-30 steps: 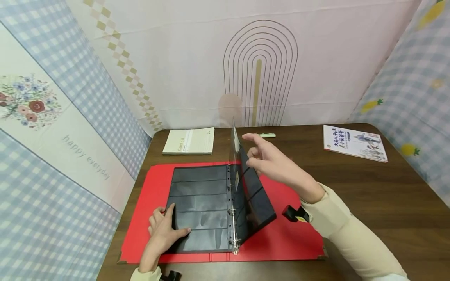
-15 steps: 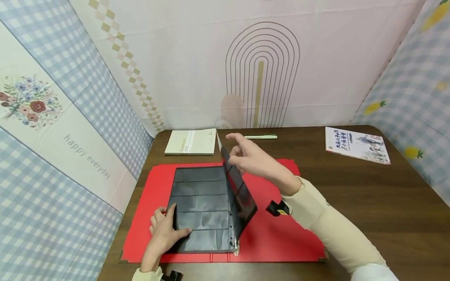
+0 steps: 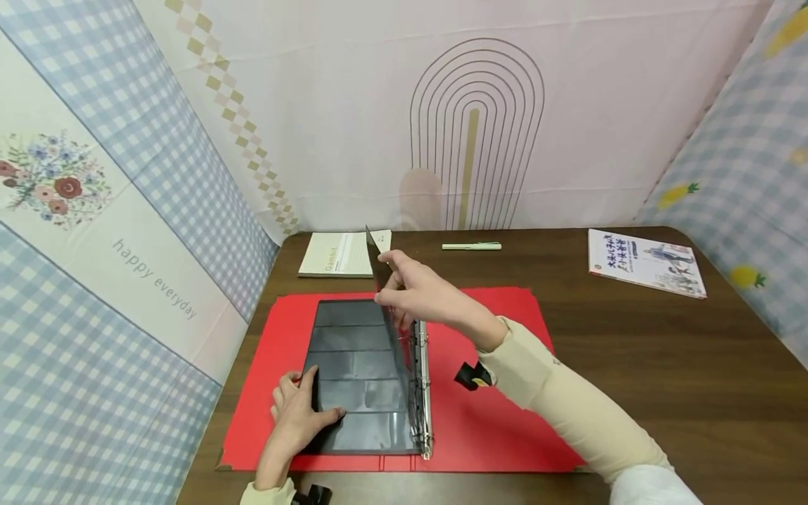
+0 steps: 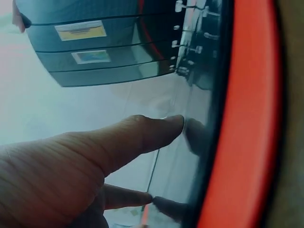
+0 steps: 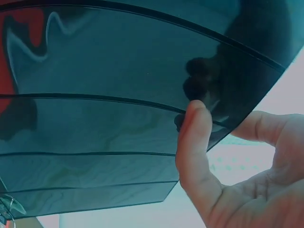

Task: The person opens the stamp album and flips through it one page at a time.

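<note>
Now the right hand [image 3: 424, 297], fingers pinching the dark sleeve page [image 3: 386, 301], has swung it past upright toward the binder [image 3: 505, 393]'s left stack, which the flat-fingered left hand [image 3: 297, 414] steadies

- I see cream long sleeves on both arms, reaching the wrists.
- Both hands, left [image 3: 295, 414] and right [image 3: 421, 294], are bare.
- A small black device with a yellow mark sits under each wrist.
</note>
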